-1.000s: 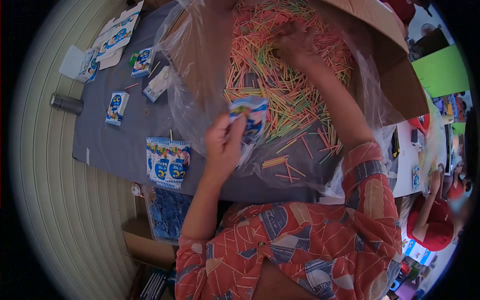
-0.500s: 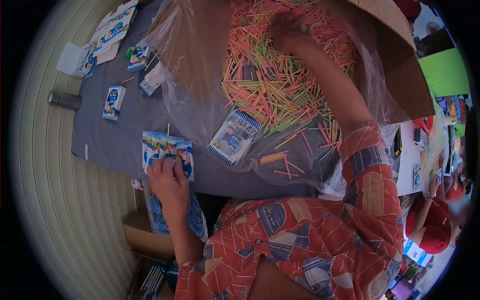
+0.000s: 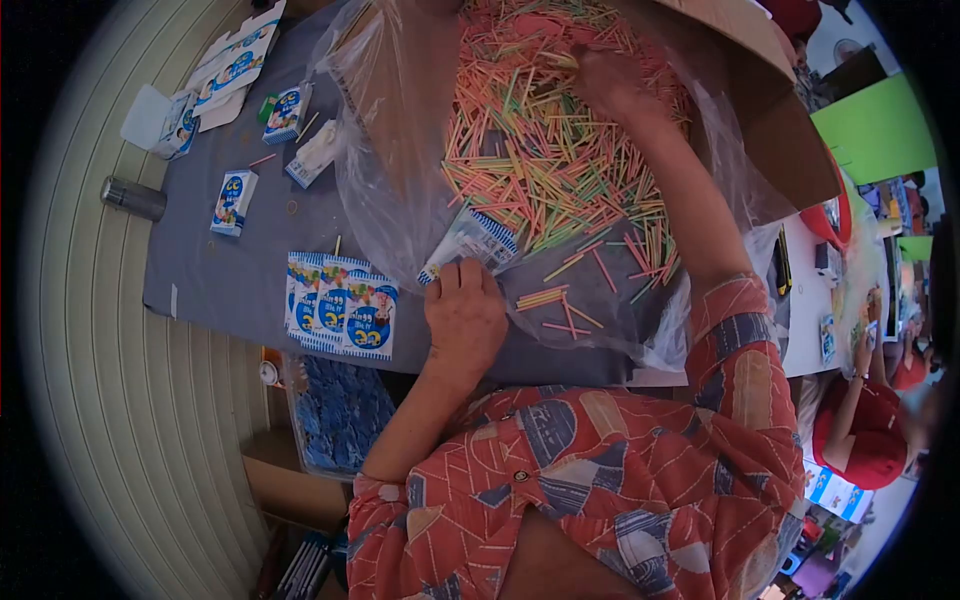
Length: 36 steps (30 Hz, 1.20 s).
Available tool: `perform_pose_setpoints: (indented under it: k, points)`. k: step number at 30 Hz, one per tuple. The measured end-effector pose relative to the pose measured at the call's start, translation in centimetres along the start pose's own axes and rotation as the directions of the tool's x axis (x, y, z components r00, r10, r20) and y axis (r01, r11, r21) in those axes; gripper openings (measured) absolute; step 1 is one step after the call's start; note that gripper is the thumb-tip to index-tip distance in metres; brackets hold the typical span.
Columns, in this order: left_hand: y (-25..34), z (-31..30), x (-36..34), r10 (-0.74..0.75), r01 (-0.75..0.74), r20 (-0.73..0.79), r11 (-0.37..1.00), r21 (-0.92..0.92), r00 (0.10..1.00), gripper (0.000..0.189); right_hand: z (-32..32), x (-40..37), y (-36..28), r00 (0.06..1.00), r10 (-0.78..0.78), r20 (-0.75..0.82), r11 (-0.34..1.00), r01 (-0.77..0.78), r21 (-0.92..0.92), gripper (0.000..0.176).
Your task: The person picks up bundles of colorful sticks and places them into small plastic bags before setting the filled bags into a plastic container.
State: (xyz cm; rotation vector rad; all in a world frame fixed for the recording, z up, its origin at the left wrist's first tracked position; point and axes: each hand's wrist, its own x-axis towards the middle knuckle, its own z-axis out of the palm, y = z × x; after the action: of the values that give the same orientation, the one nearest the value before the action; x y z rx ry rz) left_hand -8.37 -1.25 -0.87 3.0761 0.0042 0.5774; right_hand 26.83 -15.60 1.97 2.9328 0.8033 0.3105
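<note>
My left hand has its fingers closed on the lower edge of a blue-and-white printed packet, which lies on clear plastic sheeting. Deep in the heap of thin pink, yellow and green sticks, my right hand is closed round several yellowish sticks at its fingertips. Its exact grip is partly hidden. Three overlapping printed packets lie at the table's near edge, left of my left hand.
A cardboard box lined with a clear plastic bag surrounds the heap. Small printed boxes and a metal cylinder are on the grey table. Below its edge sits a clear tub with blue contents. People work at the right.
My left hand has moved right from the overlapping packets to the packet beside the heap, which is now more tilted. My right hand has shifted slightly right and nearer, with sticks showing at its fingertips.
</note>
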Motion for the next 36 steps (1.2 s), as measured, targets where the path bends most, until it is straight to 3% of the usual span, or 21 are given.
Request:
perform_pose_setpoints:
  k: [1, 2, 3, 4, 5, 6, 7, 8, 9, 10, 11, 13, 14, 17, 21, 24, 26, 32, 34, 35, 36]
  points:
    - [-0.3, 0.2, -0.2, -0.006, 0.001, -0.043, 0.993, -0.114, 0.999, 0.018, -2.5, -1.9, -0.9, 0.996, 0.034, -0.086, 0.966, -0.01, 0.258, 0.031]
    - [-0.6, 0.3, -0.2, -0.016, -0.004, -0.086, 0.974, -0.229, 0.996, 0.014, -2.2, -2.0, -0.3, 0.995, 0.039, -0.093, 0.967, -0.014, 0.255, 0.031]
    - [-0.8, 0.3, 0.0, -0.013, -0.008, -0.09, 0.973, -0.229, 0.996, 0.014, -1.1, -2.2, 0.3, 0.997, 0.045, -0.07, 0.83, 0.001, 0.558, 0.029]
    - [-1.0, 0.2, 0.0, -0.086, 0.032, -0.128, 0.927, -0.374, 0.988, 0.013, -0.2, -2.3, 0.6, 0.998, 0.04, -0.042, 0.599, 0.01, 0.801, 0.03]
    - [-1.4, 0.1, 0.0, -0.163, 0.065, -0.151, 0.858, -0.51, 0.975, 0.011, 0.9, -2.3, 0.5, 0.998, 0.038, -0.04, 0.596, 0.009, 0.803, 0.03]
    - [-1.9, -0.3, 0.1, -0.161, 0.067, -0.146, 0.86, -0.506, 0.976, 0.011, 1.5, -2.4, -0.3, 0.991, 0.098, -0.092, 0.482, 0.034, 0.876, 0.033]
    - [-2.4, -1.0, 0.3, -0.25, 0.196, 0.025, 0.69, -0.696, 0.968, 0.011, 1.8, -2.5, -0.8, 0.977, 0.165, -0.134, 0.36, 0.066, 0.931, 0.037]
    - [-2.8, -1.4, 0.5, -0.294, 0.332, 0.21, 0.468, -0.819, 0.933, 0.012, 1.9, -2.7, -0.8, 0.977, 0.168, -0.129, 0.355, 0.062, 0.933, 0.037]
    - [-3.1, -1.4, 0.4, -0.296, 0.338, 0.215, 0.47, -0.816, 0.931, 0.012, 0.3, -3.2, -1.1, 0.992, 0.109, 0.057, 0.126, -0.071, 0.99, 0.041]
    - [-3.3, -1.3, 0.3, -0.249, 0.283, 0.161, 0.602, -0.747, 0.955, 0.011, -1.0, -3.8, -1.6, 0.975, 0.005, 0.223, -0.097, -0.222, 0.97, 0.045]
    - [-3.4, -1.2, 0.1, -0.197, 0.224, 0.116, 0.718, -0.659, 0.974, 0.011, -1.5, -4.3, -1.9, 0.974, -0.006, 0.228, -0.1, -0.227, 0.969, 0.045]
    - [-3.5, -0.8, 0.0, -0.225, 0.207, 0.064, 0.7, -0.684, 0.972, 0.012, -1.9, -5.4, -2.7, 0.973, -0.229, -0.04, -0.246, -0.018, 0.969, 0.05]
    - [-3.6, -0.6, -0.1, -0.24, 0.173, 0.006, 0.682, -0.711, 0.971, 0.013, -2.0, -6.0, -3.2, 0.944, -0.329, -0.002, -0.323, -0.11, 0.94, 0.059]
    - [-4.0, -0.2, -0.2, -0.313, 0.127, -0.103, 0.634, -0.763, 0.944, 0.014, -4.3, -9.5, -6.5, 0.956, -0.285, 0.074, -0.356, -0.177, 0.918, 0.06]
    - [-3.5, 0.2, -0.7, -0.326, 0.216, -0.002, 0.631, -0.745, 0.945, 0.017, -6.1, -12.6, -9.3, 0.91, -0.406, -0.082, -0.439, -0.116, 0.891, 0.062]
    - [-3.6, 0.3, -0.9, -0.321, 0.195, -0.011, 0.601, -0.775, 0.947, 0.018, -5.9, -14.3, -11.5, 0.903, -0.424, -0.071, -0.43, -0.131, 0.893, 0.059]
    - [-3.8, -0.5, -0.1, -0.364, 0.21, 0.023, 0.484, -0.85, 0.931, 0.019, -6.2, -15.1, -12.4, 0.905, -0.417, -0.084, -0.393, -0.095, 0.915, 0.061]
    - [-3.0, -1.1, 2.6, -0.337, 0.09, -0.059, 0.41, -0.908, 0.94, 0.018, -7.3, -14.9, -12.8, 0.9, -0.426, -0.094, -0.302, -0.043, 0.952, 0.063]
    - [-2.6, -0.9, 3.6, -0.323, 0.051, -0.091, 0.404, -0.913, 0.942, 0.018, -7.6, -14.4, -12.4, 0.906, -0.398, -0.144, -0.148, 0.091, 0.985, 0.061]
    - [-2.5, -0.8, 4.0, -0.324, 0.029, -0.112, 0.402, -0.915, 0.939, 0.017, -8.0, -14.3, -12.1, 0.907, -0.395, -0.147, -0.14, 0.099, 0.985, 0.061]
    - [-2.6, -0.7, 4.3, -0.323, 0.021, -0.12, 0.401, -0.916, 0.939, 0.017, -8.6, -14.4, -11.7, 0.94, -0.325, -0.106, -0.279, 0.012, 0.96, 0.057]
